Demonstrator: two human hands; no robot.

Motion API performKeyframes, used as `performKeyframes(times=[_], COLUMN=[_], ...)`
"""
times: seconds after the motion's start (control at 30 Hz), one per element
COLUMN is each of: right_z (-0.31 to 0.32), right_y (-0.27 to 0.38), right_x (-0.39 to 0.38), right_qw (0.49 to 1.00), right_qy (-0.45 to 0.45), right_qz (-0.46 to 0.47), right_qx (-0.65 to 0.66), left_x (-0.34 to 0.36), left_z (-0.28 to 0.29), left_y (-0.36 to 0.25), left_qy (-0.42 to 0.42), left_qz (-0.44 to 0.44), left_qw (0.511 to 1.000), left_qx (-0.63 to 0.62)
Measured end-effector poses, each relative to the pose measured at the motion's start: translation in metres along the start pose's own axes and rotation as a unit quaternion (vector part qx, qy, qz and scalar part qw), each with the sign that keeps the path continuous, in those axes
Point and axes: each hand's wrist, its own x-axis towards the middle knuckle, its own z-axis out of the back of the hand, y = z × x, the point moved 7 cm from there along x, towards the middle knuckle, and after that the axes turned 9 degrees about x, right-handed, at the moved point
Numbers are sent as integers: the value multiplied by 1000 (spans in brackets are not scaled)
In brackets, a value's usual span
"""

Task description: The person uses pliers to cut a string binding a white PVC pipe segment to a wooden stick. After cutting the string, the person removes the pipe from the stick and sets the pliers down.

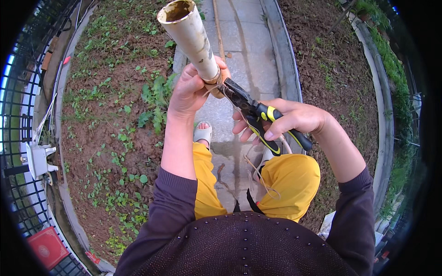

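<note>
My left hand [191, 89] is closed round the lower end of a dirty white plastic pipe [191, 41]. The pipe tilts up and away, its open mouth toward the top. Thin wire [212, 87] is wound at its lower end, beside my left thumb. My right hand [294, 117] grips pliers [260, 112] with black and yellow handles. Their jaws meet the wire binding at the pipe's end; whether they bite the wire, I cannot tell. A loose length of wire or cord [262, 177] hangs below the pliers by my right knee.
I am over a grey paved path [258, 60] between soil beds, the left one [96, 115] with green seedlings. A thin wooden pole [218, 27] runs up from behind my left hand. At far left are a black mesh fence [18, 184], a white fixture [40, 160] and a red box [47, 248].
</note>
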Motion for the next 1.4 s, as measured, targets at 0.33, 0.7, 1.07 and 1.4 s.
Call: performKeyframes(times=[0.33, 0.7, 1.07, 1.4], right_z=[7, -4, -15, -33], right_y=[4, -4, -14, -25], right_x=[-3, 3, 6, 4], right_qw=[999, 997, 985, 979], right_qy=[26, 53, 54, -31], right_qz=[-7, 12, 17, 36], right_qx=[-33, 47, 164, 200], left_x=[2, 5, 2, -3], left_z=[-6, -14, -12, -15], left_y=[0, 6, 5, 14], left_qy=[9, 47, 29, 44], left_qz=[5, -15, 8, 71], left_qw=[1000, 999, 1000, 996], left_qx=[6, -8, -5, -2])
